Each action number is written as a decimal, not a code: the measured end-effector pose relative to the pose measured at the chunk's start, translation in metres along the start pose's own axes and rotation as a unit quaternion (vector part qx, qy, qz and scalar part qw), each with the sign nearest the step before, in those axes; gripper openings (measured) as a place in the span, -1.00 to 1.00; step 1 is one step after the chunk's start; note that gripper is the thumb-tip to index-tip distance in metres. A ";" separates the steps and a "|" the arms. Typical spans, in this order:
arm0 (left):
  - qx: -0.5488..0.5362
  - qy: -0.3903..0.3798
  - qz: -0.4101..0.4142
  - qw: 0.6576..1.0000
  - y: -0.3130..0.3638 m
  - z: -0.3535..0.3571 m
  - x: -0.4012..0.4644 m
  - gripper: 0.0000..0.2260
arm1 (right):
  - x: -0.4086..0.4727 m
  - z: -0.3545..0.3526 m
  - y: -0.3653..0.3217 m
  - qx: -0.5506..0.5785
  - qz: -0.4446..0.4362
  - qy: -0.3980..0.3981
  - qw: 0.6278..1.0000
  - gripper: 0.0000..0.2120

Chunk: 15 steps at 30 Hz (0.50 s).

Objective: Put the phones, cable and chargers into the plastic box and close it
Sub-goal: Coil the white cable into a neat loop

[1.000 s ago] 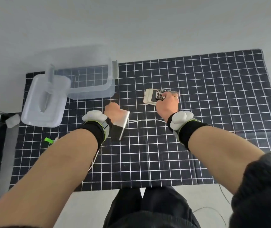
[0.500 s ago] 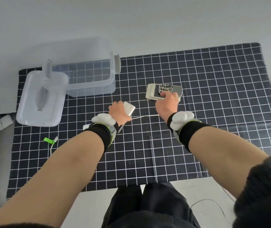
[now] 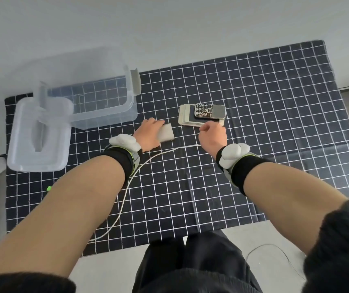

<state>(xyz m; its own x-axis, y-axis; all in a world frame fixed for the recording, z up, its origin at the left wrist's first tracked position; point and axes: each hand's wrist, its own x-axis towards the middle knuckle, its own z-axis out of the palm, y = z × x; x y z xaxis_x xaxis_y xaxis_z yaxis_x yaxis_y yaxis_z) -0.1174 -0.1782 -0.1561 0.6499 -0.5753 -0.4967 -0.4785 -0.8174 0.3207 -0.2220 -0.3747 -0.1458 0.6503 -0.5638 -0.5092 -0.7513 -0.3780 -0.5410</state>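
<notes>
On the grid cloth (image 3: 254, 123), left hand (image 3: 148, 137) grips a charger (image 3: 166, 135); right hand (image 3: 212, 137) pinches the cable (image 3: 165, 152).

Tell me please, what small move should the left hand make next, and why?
Probably carry the white charger that the left hand grips over to the open plastic box and lower it in. The box stands just beside it, its lid is off, and nothing shows inside.
</notes>
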 end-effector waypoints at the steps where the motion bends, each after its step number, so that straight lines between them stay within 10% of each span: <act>1: -0.004 0.006 -0.001 1.000 -0.003 -0.002 -0.002 -0.35 | -0.001 0.003 0.003 -0.016 -0.004 -0.019 1.000 -0.77; 15: -0.052 0.057 -0.041 0.996 -0.055 -0.009 -0.058 -0.71 | -0.032 0.048 0.017 -0.284 -0.145 -0.095 0.943 -0.76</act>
<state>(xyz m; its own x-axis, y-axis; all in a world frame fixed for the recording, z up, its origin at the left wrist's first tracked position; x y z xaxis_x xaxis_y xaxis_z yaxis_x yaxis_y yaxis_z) -0.1232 -0.1000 -0.1380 0.7501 -0.5017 -0.4309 -0.3619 -0.8567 0.3675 -0.2505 -0.3277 -0.1705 0.8052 -0.2549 -0.5355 -0.4434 -0.8583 -0.2582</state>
